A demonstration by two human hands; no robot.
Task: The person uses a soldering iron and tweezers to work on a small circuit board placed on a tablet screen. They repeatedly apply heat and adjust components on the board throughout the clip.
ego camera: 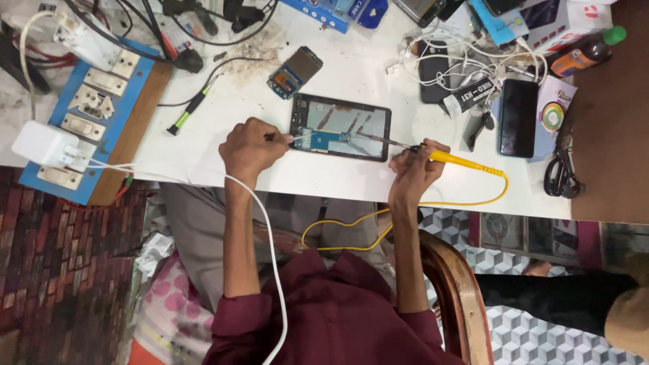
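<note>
Opened tablet [341,127] mid-soldering — right hand [414,170] clamps yellow soldering iron [454,159], left hand [249,147] pinches a thin tool — back cover not yet refitted

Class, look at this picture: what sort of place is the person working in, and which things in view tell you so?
Probably a small phone repair bench: an opened device under a yellow soldering iron, a loose circuit board, and a switchboard.

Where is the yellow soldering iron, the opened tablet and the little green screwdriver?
Yellow soldering iron [451,159], head view, on its yellow handle beside the right hand.
Opened tablet [341,127], head view, on the middle of its exposed inside.
Green screwdriver [187,113], head view, on its dark shaft near the green end.
</note>
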